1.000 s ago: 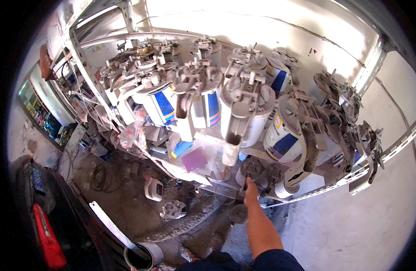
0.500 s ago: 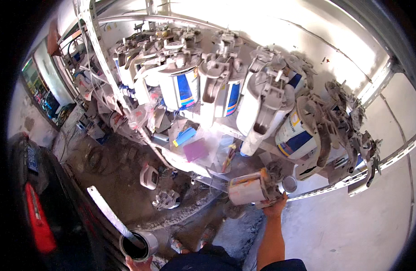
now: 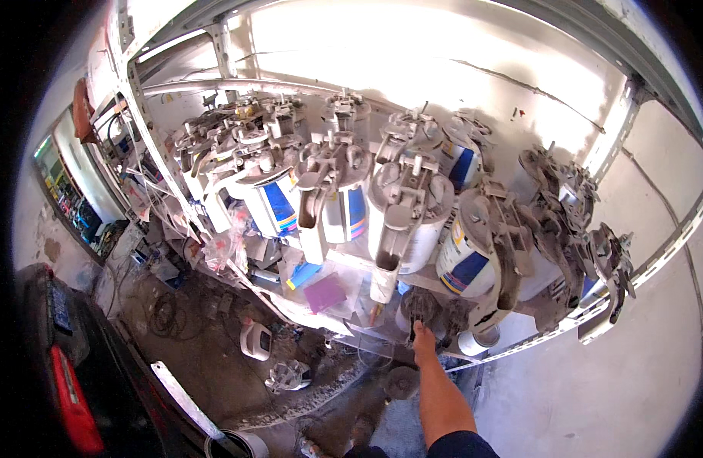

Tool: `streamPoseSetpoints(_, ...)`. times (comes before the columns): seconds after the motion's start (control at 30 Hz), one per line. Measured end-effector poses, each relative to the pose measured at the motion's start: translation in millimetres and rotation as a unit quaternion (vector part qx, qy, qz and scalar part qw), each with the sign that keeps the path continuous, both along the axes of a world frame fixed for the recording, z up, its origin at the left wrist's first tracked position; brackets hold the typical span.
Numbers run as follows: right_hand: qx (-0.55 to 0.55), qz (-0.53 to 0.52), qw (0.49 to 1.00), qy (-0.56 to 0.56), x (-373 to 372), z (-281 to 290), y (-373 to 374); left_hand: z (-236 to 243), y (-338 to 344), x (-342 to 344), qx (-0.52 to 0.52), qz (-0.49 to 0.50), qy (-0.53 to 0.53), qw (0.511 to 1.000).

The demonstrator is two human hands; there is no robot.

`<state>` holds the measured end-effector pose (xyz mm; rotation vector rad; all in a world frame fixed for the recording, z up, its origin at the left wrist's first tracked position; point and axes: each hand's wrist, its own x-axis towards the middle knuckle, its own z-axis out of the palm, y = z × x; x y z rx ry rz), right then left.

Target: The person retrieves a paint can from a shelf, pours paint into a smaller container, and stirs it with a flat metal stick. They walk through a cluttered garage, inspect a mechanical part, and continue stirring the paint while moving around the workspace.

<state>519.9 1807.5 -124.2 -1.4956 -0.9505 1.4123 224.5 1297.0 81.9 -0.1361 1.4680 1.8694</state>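
Observation:
My right hand (image 3: 422, 345) reaches forward to the shelf's front edge. Its fingers close round the handle of a dusty pouring lid (image 3: 420, 308) on a paint can, which now stands upright among the others. At the lower left edge an open metal can (image 3: 252, 443) is partly cut off, with a long pale paint-spattered stirring stick (image 3: 185, 397) leaning out of it. My left hand is out of the picture. Just right of my right hand stands a small open-topped tin (image 3: 478, 340).
Several paint cans with grimy pouring lids crowd the shelf, including a white one (image 3: 271, 208). A purple sheet (image 3: 325, 293) and blue-yellow item (image 3: 303, 275) lie at its front. Below are a white jug (image 3: 256, 340) and a crumpled container (image 3: 289, 375). A dark vehicle with a red lamp (image 3: 73, 397) stands left.
My right hand has moved left and turned the paint can from lying tilted to upright at the shelf. The open can has sunk toward the lower edge, and my left hand has left view.

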Motion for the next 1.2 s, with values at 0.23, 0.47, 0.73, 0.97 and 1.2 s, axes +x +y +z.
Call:
streamPoseSetpoints(0.23, 0.272, -0.146, 0.95, -0.05, 1.4, 91.8, -57.9, -20.2, -11.4, -2.2, 0.068, -0.061, 0.096, 0.991)
streamPoseSetpoints(0.47, 0.556, -0.261, 0.789, 0.026, 20.8, 333.7, -117.0, -45.5, 27.2, -14.9, 0.077, -0.101, -0.04, 0.991)
streamPoseSetpoints(0.73, 0.403, -0.173, 0.898, -0.042, -0.8, 385.8, -85.4, -46.7, 27.3, -14.8, 0.114, -0.114, -0.035, 0.986)
streamPoseSetpoints(0.97, 0.429, -0.246, 0.867, 0.055, 12.4, 424.3, -103.5, -36.7, 14.9, -17.1, 0.164, -0.117, -0.016, 0.979)
streamPoseSetpoints(1.2, 0.422, -0.252, 0.855, -0.164, 2.6, 400.4, -72.7, -68.3, -3.1, -43.1, 0.191, -0.159, -0.033, 0.968)
